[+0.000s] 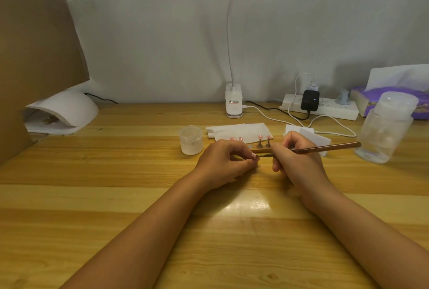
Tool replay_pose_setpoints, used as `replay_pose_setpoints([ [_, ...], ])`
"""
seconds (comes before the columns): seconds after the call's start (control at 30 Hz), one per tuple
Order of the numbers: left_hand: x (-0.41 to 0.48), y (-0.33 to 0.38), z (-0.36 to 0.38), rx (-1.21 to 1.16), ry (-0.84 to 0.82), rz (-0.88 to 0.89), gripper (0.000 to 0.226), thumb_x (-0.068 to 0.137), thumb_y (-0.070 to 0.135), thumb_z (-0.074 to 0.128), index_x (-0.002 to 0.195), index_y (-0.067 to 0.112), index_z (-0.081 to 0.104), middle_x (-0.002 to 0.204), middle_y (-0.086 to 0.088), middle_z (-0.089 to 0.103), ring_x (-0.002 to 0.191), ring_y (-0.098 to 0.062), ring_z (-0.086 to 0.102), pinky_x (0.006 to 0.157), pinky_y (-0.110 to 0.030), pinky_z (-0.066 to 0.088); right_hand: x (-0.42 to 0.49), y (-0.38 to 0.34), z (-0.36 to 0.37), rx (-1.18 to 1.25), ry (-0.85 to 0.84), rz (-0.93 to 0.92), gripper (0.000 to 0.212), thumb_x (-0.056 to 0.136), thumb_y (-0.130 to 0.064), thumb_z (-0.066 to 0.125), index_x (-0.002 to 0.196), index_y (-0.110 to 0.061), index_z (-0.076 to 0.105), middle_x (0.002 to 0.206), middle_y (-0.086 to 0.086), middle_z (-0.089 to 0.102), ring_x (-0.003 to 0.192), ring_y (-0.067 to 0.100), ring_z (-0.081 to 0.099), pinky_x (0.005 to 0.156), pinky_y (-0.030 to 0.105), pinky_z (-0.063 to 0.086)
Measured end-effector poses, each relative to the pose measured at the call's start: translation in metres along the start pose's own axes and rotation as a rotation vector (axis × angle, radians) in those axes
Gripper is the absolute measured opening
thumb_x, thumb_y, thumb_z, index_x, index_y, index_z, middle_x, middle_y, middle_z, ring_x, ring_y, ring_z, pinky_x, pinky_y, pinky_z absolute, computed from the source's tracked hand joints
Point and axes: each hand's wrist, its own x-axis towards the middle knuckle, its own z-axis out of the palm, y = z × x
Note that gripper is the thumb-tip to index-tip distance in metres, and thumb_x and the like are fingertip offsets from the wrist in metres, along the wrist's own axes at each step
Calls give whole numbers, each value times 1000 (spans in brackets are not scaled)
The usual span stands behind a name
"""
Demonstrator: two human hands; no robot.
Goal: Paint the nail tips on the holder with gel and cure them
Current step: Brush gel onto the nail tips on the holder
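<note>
**First:** Two hands meet low over the wooden table (pixel 139 195). The left hand (pixel 222 161) pinches one pink nail tip (pixel 254 155) between thumb and fingertips. The right hand (pixel 294 158) is curled round a brown brush (pixel 325 148), and the bristles touch that tip.

**Second:** Where is the rest of the set?

**First:** Just behind the hands. Four more nail tips (pixel 260 136), pink with pale dots, stand on little posts along the holder (pixel 261 150).

**Second:** Any containers?

**First:** A small frosted jar (pixel 191 140) sits just left of the holder, with something whitish inside. At the far right is a clear bottle (pixel 385 130) with a frosted cap. I cannot tell what it holds.

**Second:** Anything to read?

**First:** Only a label (pixel 233 102) on the desk lamp (pixel 234 107), and its print is too small to make out. A white curing lamp (pixel 65 109) sits far left by the wall, and a purple tissue pack (pixel 394 100) far right.
</note>
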Motion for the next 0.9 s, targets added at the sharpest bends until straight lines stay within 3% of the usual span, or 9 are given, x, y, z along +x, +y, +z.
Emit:
replay_pose_setpoints([
  [0.1,1,-2,0,5,-1,4,13,85,26,77,81,37,72,87,10,74,66,-6,61,64,-45,59,0,-1,0,56,-51,5,19,94,-24,61,82,-12,54,56,1,65,42,3,49,40,16,39],
  [0.4,1,-4,-1,23,8,23,14,84,28,77,83,40,70,93,12,74,63,2,59,58,-28,55,1,4,1,-38,-2,-30,20,90,-16,63,72,-14,52,47,-3,57,43,0,51,55,26,40],
  [0.67,1,-5,0,31,10,32,8,85,29,76,88,36,74,97,12,75,64,3,58,59,-24,49,1,4,0,54,56,-68,19,94,-17,59,79,-7,53,51,-1,54,41,-1,47,44,16,37],
  [0.9,-1,-3,2,44,34,82,10,86,24,75,88,32,70,92,10,75,60,12,57,55,-9,40,-1,-1,-1,184,52,-45,25,96,-24,57,75,-10,54,49,-2,54,42,2,47,40,15,38],
])
